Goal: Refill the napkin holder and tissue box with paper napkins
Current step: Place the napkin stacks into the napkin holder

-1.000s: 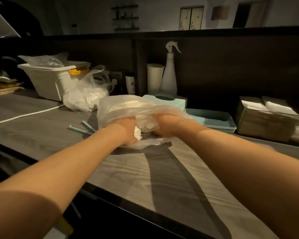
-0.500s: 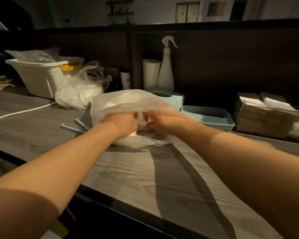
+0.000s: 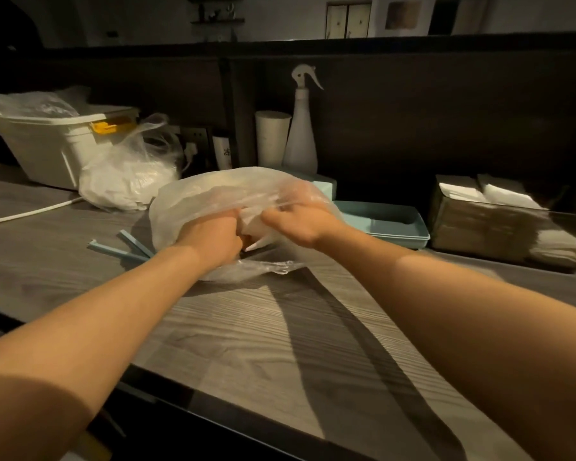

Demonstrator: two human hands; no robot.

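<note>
On counter (image 3: 246, 327), both hands curled at bag (image 3: 193, 197) mouth: left hand (image 3: 213, 236) and right hand (image 3: 296, 224) grip plastic, probably napkins (image 3: 251, 224) too.

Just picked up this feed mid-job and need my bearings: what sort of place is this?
Probably a service counter in a cafe or restaurant. A wood-grain counter backs onto a dark partition; along it stand a spray bottle, a holder stocked with napkins and a white storage bin.
</note>
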